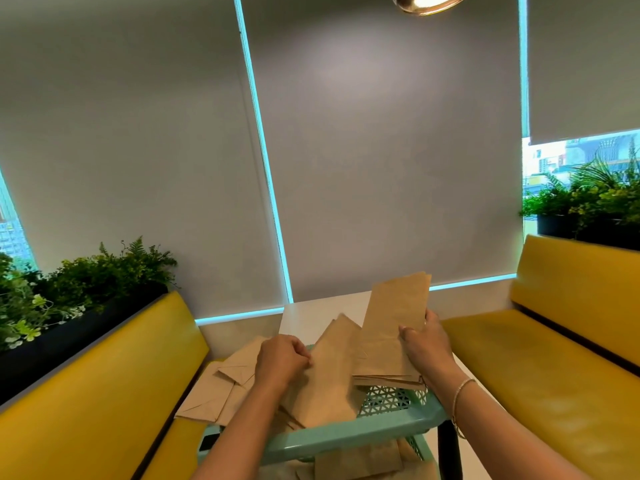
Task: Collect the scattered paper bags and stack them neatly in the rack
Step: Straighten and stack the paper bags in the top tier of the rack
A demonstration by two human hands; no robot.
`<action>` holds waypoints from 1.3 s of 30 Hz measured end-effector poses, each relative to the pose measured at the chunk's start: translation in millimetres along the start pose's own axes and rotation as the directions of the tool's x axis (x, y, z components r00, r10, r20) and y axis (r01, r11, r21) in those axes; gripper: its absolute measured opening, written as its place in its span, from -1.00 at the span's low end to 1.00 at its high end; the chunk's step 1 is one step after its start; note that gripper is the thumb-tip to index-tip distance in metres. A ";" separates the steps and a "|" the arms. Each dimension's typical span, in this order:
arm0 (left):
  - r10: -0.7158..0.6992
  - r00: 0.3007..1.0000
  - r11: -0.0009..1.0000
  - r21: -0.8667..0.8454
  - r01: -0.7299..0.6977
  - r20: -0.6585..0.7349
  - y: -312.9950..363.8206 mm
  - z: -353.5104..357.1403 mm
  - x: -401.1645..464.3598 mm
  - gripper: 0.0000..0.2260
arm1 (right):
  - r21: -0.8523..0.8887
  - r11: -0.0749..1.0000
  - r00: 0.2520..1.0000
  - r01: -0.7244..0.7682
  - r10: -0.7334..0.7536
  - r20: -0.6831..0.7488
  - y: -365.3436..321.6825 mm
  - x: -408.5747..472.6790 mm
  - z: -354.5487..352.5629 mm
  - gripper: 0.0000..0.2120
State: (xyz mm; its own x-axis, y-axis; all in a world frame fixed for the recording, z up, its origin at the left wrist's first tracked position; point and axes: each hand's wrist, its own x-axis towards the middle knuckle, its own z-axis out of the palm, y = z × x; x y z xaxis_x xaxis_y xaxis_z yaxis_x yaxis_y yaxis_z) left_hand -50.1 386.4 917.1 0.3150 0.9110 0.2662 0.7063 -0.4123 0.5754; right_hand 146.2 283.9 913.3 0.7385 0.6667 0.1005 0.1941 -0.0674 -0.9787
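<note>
Head view is showing flat brown paper bags (325,379) lying loosely overlapped across the top tier of a mint-green perforated rack (391,410), some spilling left onto the white table (322,311); more bags are lying on a lower tier. A squared-up stack of bags (393,327) is tilting up over the rack's right side. Right hand (424,344) is gripping that stack, fingers curled round its edge. Left hand (282,358) is pinching the edge of a loose bag, fingers closed.
</note>
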 end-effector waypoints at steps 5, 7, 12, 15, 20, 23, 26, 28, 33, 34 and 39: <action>-0.026 0.988 0.999 -0.015 0.029 0.153 -3.5 18.5 -3.0 -0.89 | -0.006 1.000 1.000 -0.001 0.001 0.002 -0.3 -2.6 0.3 -0.57; -0.009 0.983 0.999 0.046 0.000 0.182 -1.5 23.9 -2.9 -0.71 | -0.013 1.000 1.000 0.002 -0.002 -0.005 -0.9 -3.1 0.1 -0.58; 0.019 0.975 0.998 0.057 -0.033 0.220 10.4 35.0 8.3 -0.49 | -0.005 1.000 1.000 0.004 -0.004 0.002 -2.3 -4.9 -0.7 -0.57; 0.068 0.982 0.989 0.115 -0.089 0.178 20.5 42.2 19.4 -0.53 | 0.008 1.000 1.000 0.007 -0.007 0.004 -1.7 -3.5 -1.6 -0.57; 0.184 0.969 0.973 0.111 -0.203 0.166 37.2 56.1 36.3 -0.58 | 0.006 1.000 1.000 0.015 -0.015 0.020 0.8 -1.2 -1.2 -0.55; 0.199 0.970 0.962 0.161 -0.221 0.141 43.0 62.3 44.4 -0.57 | 0.002 1.000 0.999 0.023 -0.023 0.033 2.0 0.2 -1.5 -0.54; 0.169 0.979 0.968 0.167 -0.186 0.109 44.3 68.0 50.2 -0.57 | 0.001 1.000 0.999 0.024 -0.024 0.040 2.6 1.1 -1.8 -0.55; 0.153 0.985 0.973 0.160 -0.163 0.078 42.7 70.9 51.0 -0.60 | 0.002 1.000 0.999 0.023 -0.023 0.041 3.3 2.6 -1.4 -0.55; 0.081 0.997 0.985 0.155 -0.081 0.008 40.4 71.8 48.9 -0.72 | 0.013 1.000 0.999 0.014 -0.015 0.036 3.4 3.9 -0.4 -0.55; 0.064 0.998 0.987 0.147 -0.064 0.003 41.2 71.3 48.7 -0.75 | 0.015 1.000 0.999 0.014 -0.014 0.035 3.4 3.8 -0.3 -0.55; 0.054 0.998 0.996 0.066 -0.056 0.043 42.8 59.6 46.1 -0.88 | 0.019 1.000 0.999 0.007 -0.008 0.031 2.0 1.7 -1.3 -0.54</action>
State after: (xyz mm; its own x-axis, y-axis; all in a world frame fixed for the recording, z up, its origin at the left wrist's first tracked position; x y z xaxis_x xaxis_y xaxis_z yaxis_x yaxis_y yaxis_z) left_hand 32.4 411.2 907.9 0.3793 0.8870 0.2633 0.7275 -0.4617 0.5075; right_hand 148.7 284.0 911.7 0.7165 0.6900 0.1028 0.1871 -0.0482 -0.9812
